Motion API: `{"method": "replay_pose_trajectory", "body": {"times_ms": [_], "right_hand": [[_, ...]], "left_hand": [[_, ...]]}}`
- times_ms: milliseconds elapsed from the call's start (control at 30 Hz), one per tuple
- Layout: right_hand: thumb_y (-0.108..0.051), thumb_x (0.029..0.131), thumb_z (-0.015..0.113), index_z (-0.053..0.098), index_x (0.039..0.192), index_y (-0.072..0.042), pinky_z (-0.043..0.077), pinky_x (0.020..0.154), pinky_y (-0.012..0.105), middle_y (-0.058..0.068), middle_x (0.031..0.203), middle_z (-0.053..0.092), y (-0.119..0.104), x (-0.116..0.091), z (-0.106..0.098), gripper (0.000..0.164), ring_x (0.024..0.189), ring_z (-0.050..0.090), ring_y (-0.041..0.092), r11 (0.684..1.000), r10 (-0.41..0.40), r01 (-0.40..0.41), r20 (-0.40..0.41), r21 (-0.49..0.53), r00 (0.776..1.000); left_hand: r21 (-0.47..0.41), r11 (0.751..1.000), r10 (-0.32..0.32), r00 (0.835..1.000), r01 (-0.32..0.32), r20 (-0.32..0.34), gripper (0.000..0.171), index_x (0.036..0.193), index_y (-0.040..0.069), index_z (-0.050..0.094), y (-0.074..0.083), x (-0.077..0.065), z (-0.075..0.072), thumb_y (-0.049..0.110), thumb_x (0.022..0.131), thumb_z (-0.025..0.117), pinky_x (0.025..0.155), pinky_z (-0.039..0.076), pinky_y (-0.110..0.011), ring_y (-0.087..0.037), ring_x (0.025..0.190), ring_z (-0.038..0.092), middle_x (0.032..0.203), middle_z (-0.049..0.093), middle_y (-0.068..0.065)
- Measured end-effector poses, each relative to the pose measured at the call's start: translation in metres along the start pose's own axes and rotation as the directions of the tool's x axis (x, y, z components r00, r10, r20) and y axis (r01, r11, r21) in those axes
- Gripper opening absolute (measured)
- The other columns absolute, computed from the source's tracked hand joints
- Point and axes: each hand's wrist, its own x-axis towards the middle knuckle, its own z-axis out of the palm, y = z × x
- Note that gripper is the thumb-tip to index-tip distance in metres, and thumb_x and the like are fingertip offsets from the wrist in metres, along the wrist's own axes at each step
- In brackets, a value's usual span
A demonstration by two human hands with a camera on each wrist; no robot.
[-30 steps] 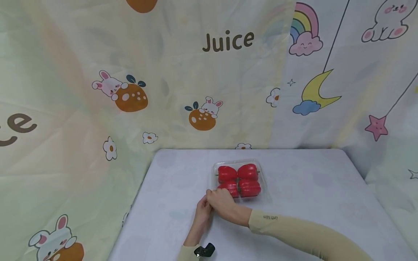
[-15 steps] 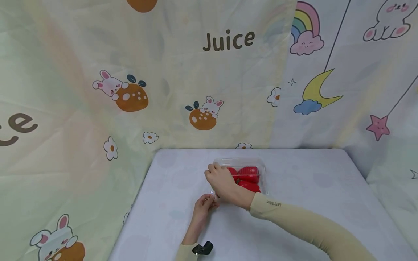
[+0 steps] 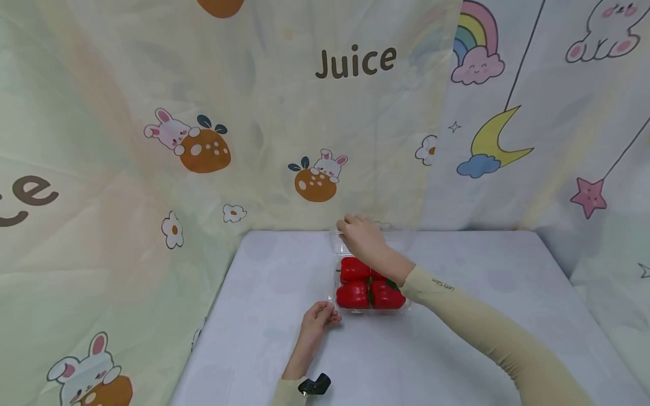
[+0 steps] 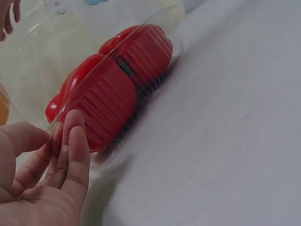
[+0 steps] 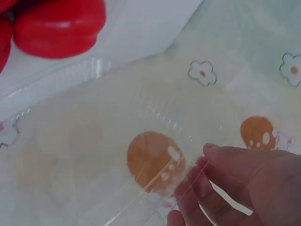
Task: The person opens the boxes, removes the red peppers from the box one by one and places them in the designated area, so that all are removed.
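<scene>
We see a clear plastic clamshell box (image 3: 337, 293) sitting near the middle of the pale lilac tabletop (image 3: 457, 349), with four glossy red bell peppers (image 3: 352, 294) packed inside its tray. Its transparent hinged lid (image 3: 401, 239) is swung up and back towards the cartoon-printed fabric backdrop (image 3: 203, 169).

Our right hand (image 3: 361, 237) is raised above the far edge of the box and pinches the free edge of the lid between thumb and fingertips (image 5: 197, 181); in the right wrist view the lid's ribbed rim runs straight into that pinch, and the backdrop's orange fruit print shows through the plastic.

Our left hand (image 3: 319, 316) rests on the tabletop at the near left corner of the box. In the left wrist view its fingers (image 4: 75, 146) are curled and pinch the thin tray rim at that corner, with the red peppers just behind the plastic wall.
</scene>
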Motion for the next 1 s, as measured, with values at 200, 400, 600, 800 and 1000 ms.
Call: {"method": "replay_pose_trajectory", "body": {"times_ms": [200, 400, 600, 800, 1000], "right_hand": [[-0.015, 0.091, 0.074, 0.071, 0.099, -0.007, 0.054, 0.074, 0.038, 0.009, 0.089, 0.066, 0.03, 0.006, -0.012, 0.011, 0.084, 0.063, 0.027, 0.998, 0.047, -0.047, 0.012, 0.028, 0.999], [-0.013, 0.091, 0.073, 0.072, 0.095, -0.004, 0.056, 0.074, 0.04, 0.012, 0.089, 0.068, 0.065, 0.007, -0.024, 0.009, 0.083, 0.065, 0.028, 0.992, 0.111, -0.113, 0.05, 0.05, 0.993], [-0.014, 0.093, 0.07, 0.072, 0.096, -0.003, 0.056, 0.079, 0.042, 0.013, 0.095, 0.069, 0.1, 0.008, -0.033, 0.011, 0.088, 0.065, 0.028, 0.973, 0.149, -0.171, 0.146, 0.152, 0.978], [-0.014, 0.097, 0.064, 0.073, 0.101, 0.0, 0.056, 0.085, 0.047, 0.017, 0.101, 0.071, 0.134, 0.005, -0.032, 0.017, 0.091, 0.064, 0.031, 0.908, 0.222, -0.277, 0.198, 0.316, 0.955], [-0.015, 0.1, 0.061, 0.07, 0.11, 0.002, 0.053, 0.092, 0.051, 0.022, 0.11, 0.069, 0.17, -0.004, -0.017, 0.022, 0.102, 0.063, 0.035, 0.808, 0.323, -0.382, 0.204, 0.448, 0.924]], "left_hand": [[-0.009, 1.0, -0.011, 1.0, 0.012, 0.007, 0.027, 0.115, -0.006, 0.057, 0.003, 0.0, -0.001, 0.017, 0.102, 0.058, 0.082, 0.058, -0.025, -0.012, 0.085, 0.069, 0.098, 0.069, -0.011], [-0.023, 0.999, -0.024, 1.0, 0.024, 0.004, 0.028, 0.116, -0.006, 0.057, 0.004, -0.001, 0.0, 0.018, 0.102, 0.059, 0.083, 0.058, -0.025, -0.012, 0.085, 0.069, 0.098, 0.069, -0.012], [-0.028, 0.999, -0.02, 1.0, 0.02, 0.009, 0.029, 0.117, -0.006, 0.057, 0.003, 0.0, -0.001, 0.019, 0.102, 0.059, 0.083, 0.058, -0.026, -0.012, 0.086, 0.069, 0.099, 0.068, -0.01], [-0.027, 0.999, -0.024, 1.0, 0.024, 0.003, 0.029, 0.117, -0.006, 0.057, 0.003, 0.001, -0.002, 0.018, 0.102, 0.059, 0.083, 0.058, -0.026, -0.012, 0.086, 0.069, 0.099, 0.068, -0.011], [-0.032, 0.999, -0.025, 1.0, 0.026, 0.017, 0.029, 0.116, -0.008, 0.056, 0.004, 0.0, -0.002, 0.016, 0.102, 0.059, 0.082, 0.058, -0.025, -0.011, 0.084, 0.069, 0.096, 0.068, -0.008]]}}
